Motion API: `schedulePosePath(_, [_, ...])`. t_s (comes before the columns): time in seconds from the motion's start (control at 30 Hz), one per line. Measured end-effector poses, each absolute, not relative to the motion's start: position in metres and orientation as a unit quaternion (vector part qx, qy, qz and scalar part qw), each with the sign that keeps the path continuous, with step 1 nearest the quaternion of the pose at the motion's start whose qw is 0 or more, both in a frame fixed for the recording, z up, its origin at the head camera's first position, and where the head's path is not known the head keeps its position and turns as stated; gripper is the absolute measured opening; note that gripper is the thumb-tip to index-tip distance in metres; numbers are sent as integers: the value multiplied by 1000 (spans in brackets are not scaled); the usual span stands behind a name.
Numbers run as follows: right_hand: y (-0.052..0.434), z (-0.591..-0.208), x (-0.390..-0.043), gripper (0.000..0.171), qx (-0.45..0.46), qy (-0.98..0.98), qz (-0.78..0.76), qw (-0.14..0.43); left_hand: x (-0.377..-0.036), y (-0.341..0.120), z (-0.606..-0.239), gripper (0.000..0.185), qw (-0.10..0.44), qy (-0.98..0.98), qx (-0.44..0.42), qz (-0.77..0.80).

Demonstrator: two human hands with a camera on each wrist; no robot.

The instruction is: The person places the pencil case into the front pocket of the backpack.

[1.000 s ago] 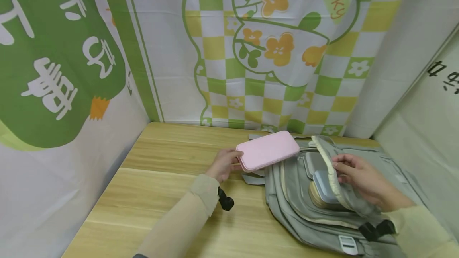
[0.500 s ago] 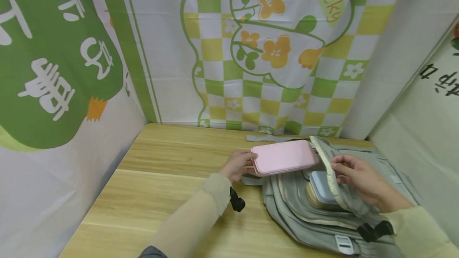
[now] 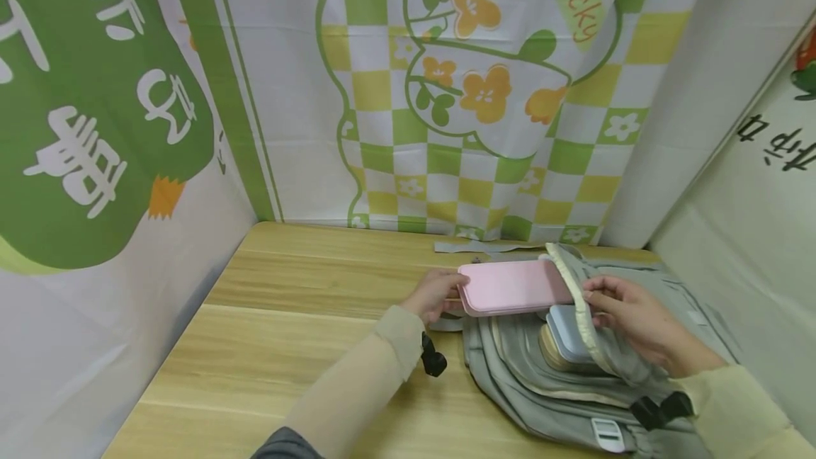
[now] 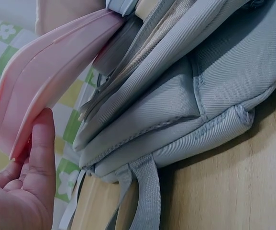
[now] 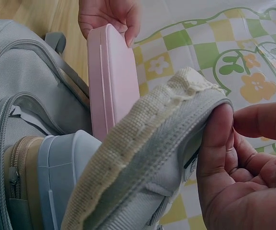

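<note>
A pink rectangular case [image 3: 513, 287] is held at its left end by my left hand [image 3: 435, 294], thumb on top and fingers beneath. Its right end is inside the opened pocket of the grey backpack [image 3: 510, 381], behind the flap. My right hand [image 3: 627, 314] pinches the cream-edged flap [image 5: 142, 129] and holds it away from the bag. Inside the pocket sit a light blue box [image 5: 63, 163] and a tan zippered pouch [image 5: 25, 172], side by side. In the left wrist view, a dark grey item [image 4: 118, 48] shows beside the pink case, partly hidden.
The backpack lies on a wooden table [image 3: 255, 353], toward its right side. A grey strap [image 4: 145, 191] hangs from the bag onto the tabletop. Printed cloth [image 3: 382, 91] stands behind the table, with white cloth walls at left and right.
My left hand has moved right and slightly down with the pink case, whose far end has gone behind the flap. My right hand keeps its hold on the flap.
</note>
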State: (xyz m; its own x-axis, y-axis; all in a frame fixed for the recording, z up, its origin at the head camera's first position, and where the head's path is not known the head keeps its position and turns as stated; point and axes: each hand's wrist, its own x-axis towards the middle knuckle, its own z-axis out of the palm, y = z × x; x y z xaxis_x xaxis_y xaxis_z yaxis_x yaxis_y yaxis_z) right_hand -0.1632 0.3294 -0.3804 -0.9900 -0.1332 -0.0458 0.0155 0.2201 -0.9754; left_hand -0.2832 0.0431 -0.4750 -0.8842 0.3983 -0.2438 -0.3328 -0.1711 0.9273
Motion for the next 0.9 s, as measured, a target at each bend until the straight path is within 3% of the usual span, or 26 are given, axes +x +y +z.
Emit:
schedulePosePath(0.43, [325, -381, -164, 8, -10, 799, -598, 66, -279, 65, -464, 28, 228, 598, 15, 768])
schedulePosePath(0.63, [324, -382, -164, 8, -7, 796, -601, 69, -277, 72, -462, 40, 211, 591, -13, 779])
schedulePosePath(0.9, [323, -383, -164, 8, -8, 793, -605, 67, -276, 79, -460, 34, 194, 592, -31, 782])
